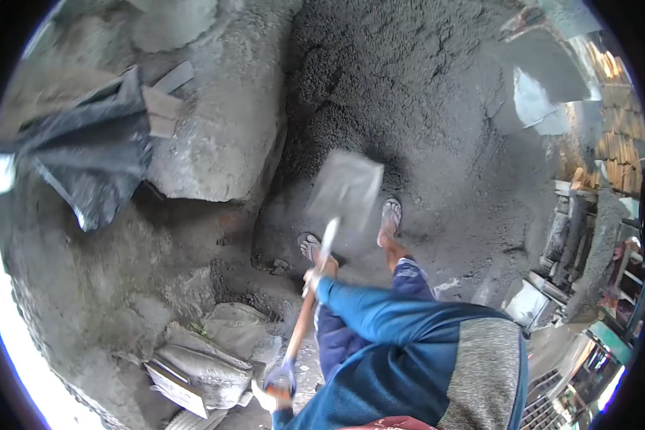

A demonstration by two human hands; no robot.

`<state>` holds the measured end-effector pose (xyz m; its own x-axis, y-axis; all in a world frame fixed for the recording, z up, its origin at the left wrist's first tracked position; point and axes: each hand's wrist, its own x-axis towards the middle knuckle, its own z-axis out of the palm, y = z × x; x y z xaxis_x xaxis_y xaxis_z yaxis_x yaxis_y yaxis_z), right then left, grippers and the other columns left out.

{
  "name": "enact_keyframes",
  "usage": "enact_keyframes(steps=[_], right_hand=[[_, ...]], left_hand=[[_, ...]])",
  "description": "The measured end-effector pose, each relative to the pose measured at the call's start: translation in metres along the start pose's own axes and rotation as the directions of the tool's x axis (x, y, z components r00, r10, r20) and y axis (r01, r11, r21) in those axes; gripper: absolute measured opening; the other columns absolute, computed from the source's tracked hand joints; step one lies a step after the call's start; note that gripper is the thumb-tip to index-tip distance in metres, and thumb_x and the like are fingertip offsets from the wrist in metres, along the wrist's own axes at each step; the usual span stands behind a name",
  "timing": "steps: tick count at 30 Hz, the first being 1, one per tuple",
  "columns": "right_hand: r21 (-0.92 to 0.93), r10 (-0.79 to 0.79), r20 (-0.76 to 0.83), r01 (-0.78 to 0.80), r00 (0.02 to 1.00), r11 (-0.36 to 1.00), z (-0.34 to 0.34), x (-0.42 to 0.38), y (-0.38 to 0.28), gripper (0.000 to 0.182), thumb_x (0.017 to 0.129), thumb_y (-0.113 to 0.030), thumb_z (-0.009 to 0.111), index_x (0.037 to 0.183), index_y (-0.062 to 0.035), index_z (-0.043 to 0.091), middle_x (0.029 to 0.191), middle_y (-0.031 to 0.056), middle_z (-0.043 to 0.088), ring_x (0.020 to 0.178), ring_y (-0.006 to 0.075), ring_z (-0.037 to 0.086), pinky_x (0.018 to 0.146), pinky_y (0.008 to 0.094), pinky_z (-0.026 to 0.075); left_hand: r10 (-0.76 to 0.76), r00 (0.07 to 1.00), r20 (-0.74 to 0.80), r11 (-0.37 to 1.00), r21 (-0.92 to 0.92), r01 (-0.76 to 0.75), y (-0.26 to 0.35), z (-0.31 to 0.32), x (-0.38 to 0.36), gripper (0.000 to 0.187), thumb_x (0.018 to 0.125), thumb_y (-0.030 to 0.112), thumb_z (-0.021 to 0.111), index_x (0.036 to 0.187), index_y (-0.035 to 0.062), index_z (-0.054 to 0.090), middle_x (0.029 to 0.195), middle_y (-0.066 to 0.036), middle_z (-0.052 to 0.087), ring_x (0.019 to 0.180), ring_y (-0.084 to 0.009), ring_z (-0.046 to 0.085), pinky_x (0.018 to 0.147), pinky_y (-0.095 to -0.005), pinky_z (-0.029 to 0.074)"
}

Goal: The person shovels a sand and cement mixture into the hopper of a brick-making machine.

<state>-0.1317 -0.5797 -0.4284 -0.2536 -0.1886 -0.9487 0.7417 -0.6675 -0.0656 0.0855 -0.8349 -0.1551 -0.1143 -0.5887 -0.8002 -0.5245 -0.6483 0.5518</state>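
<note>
Okay, so the person has a square-bladed shovel (345,188), the blade out in front near both sandaled feet (310,247) (390,215), above dark, gritty sand (408,79). The blade's pretty blurry, so no telling if it touches the ground or carries a bit of grit.

Both hands look closed on it. The right hand (311,282) is wrapped around the shaft, nearer the blade, and the left hand (273,398) is shut around the D-shaped grip (280,374) at the top end. Single fingers are too small and smeared to pick out on either one.

As for handling, it's probably stiff all the way along and blade-heavy, more so with damp sand on it. The wooden shaft (303,319) likely isn't fragile, though grit or wet could make it a bit slick. Best hold is pretty much that one: one hand low on the shaft for the weight, the other on the grip to steer and stop it twisting.

Off to the person's left, a black plastic sheet (97,154) lies beside a big rough slab (222,136).
</note>
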Motion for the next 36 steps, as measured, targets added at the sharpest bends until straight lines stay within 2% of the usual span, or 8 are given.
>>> enact_keyframes(steps=[6, 8, 9, 11, 14, 22, 29, 36], right_hand=[[0.101, 0.513, 0.131, -0.526, 0.849, 0.845, 0.088, -0.042, 0.119, 0.012, 0.09, -0.017, 0.063, 0.085, -0.0091, 0.055, 0.063, 0.0107, 0.053, 0.048, 0.0329, 0.056, 0.044, 0.0515, 0.05], [0.117, 0.43, 0.039, -0.431, 0.902, 0.895, 0.081, 0.023, 0.093, 0.015, 0.092, -0.015, 0.063, 0.083, -0.0062, 0.053, 0.064, 0.0117, 0.057, 0.055, 0.0326, 0.062, 0.051, 0.0512, 0.053], [-0.249, -0.296, -0.23, 0.238, 0.927, 0.939, 0.064, 0.04, 0.019, 0.019, 0.097, -0.022, 0.058, 0.083, -0.0084, 0.053, 0.064, 0.0094, 0.057, 0.059, 0.0304, 0.062, 0.059, 0.0497, 0.054], [0.578, -0.402, 0.615, -0.04, 0.679, 0.815, -0.074, 0.23, -0.081, 0.03, 0.105, -0.034, 0.041, 0.091, -0.0114, 0.055, 0.08, 0.0093, 0.059, 0.072, 0.0251, 0.061, 0.073, 0.0455, 0.054], [0.33, -0.048, -0.028, 0.054, 0.998, 0.943, -0.142, 0.24, -0.294, 0.014, 0.095, -0.024, 0.059, 0.103, -0.0151, 0.051, 0.088, 0.0065, 0.053, 0.075, 0.0239, 0.056, 0.075, 0.0509, 0.053], [0.373, -0.031, -0.13, 0.078, 0.991, 0.925, -0.156, 0.163, -0.26, 0.015, 0.09, -0.016, 0.061, 0.101, -0.0153, 0.05, 0.079, 0.0041, 0.052, 0.06, 0.0236, 0.054, 0.058, 0.0496, 0.052], [0.434, -0.183, -0.362, 0.339, 0.914, 0.835, -0.221, -0.04, -0.308, 0.023, 0.091, -0.008, 0.063, 0.11, -0.0133, 0.052, 0.085, 0.0058, 0.057, 0.063, 0.0246, 0.057, 0.057, 0.0466, 0.052], [0.409, -0.432, -0.668, 0.784, 0.606, 0.467, -0.327, -0.27, -0.392, 0.024, 0.087, -0.008, 0.067, 0.102, -0.0111, 0.048, 0.081, 0.0074, 0.057, 0.063, 0.0262, 0.06, 0.052, 0.0453, 0.053]], left_hand=[[0.054, 0.978, -0.203, 0.961, 0.278, 0.005, 0.049, 0.083, -0.021, 0.037, 0.096, 0.035, 0.06, 0.119, 0.0077, 0.049, 0.121, -0.01, 0.049, 0.109, -0.023, 0.046, 0.087, -0.0409, 0.043], [0.123, 0.992, -0.021, 0.907, 0.408, -0.104, 0.023, 0.188, 0.015, 0.032, 0.096, 0.035, 0.061, 0.108, 0.0071, 0.052, 0.11, -0.009, 0.052, 0.098, -0.0201, 0.047, 0.08, -0.0385, 0.043], [0.133, 0.988, 0.073, 0.886, 0.438, -0.152, 0.005, 0.231, 0.038, 0.03, 0.096, 0.035, 0.061, 0.103, 0.0068, 0.053, 0.104, -0.008, 0.054, 0.093, -0.0186, 0.048, 0.076, -0.0373, 0.043], [0.113, 0.967, 0.229, 0.865, 0.456, -0.209, -0.033, 0.33, 0.06, 0.03, 0.096, 0.035, 0.062, 0.092, 0.0062, 0.056, 0.094, -0.007, 0.056, 0.082, -0.0157, 0.05, 0.069, -0.0349, 0.043], [0.17, 0.954, 0.246, 0.87, 0.417, -0.263, -0.081, 0.413, 0.065, 0.036, 0.096, 0.035, 0.064, 0.077, 0.0053, 0.06, 0.078, -0.005, 0.061, 0.066, -0.0113, 0.052, 0.057, -0.0314, 0.043], [0.449, 0.877, 0.172, 0.816, 0.321, -0.481, -0.117, 0.351, 0.051, 0.041, 0.095, 0.047, 0.063, 0.071, 0.0167, 0.047, 0.061, 0.005, 0.033, 0.048, -0.01, 0.039, 0.043, -0.0301, 0.033], [-0.077, 0.955, 0.286, 0.898, 0.437, -0.058, -0.11, 0.355, -0.027, 0.055, 0.097, 0.059, 0.051, 0.059, 0.0199, 0.044, 0.046, 0.001, 0.042, 0.034, -0.017, 0.04, 0.035, -0.0325, 0.032], [-0.474, 0.699, 0.535, 0.798, 0.597, 0.083, -0.153, 0.457, -0.11, 0.074, 0.087, 0.078, 0.047, 0.09, 0.0058, 0.063, 0.061, -0.002, 0.057, 0.044, -0.0177, 0.052, 0.039, -0.0322, 0.043]])
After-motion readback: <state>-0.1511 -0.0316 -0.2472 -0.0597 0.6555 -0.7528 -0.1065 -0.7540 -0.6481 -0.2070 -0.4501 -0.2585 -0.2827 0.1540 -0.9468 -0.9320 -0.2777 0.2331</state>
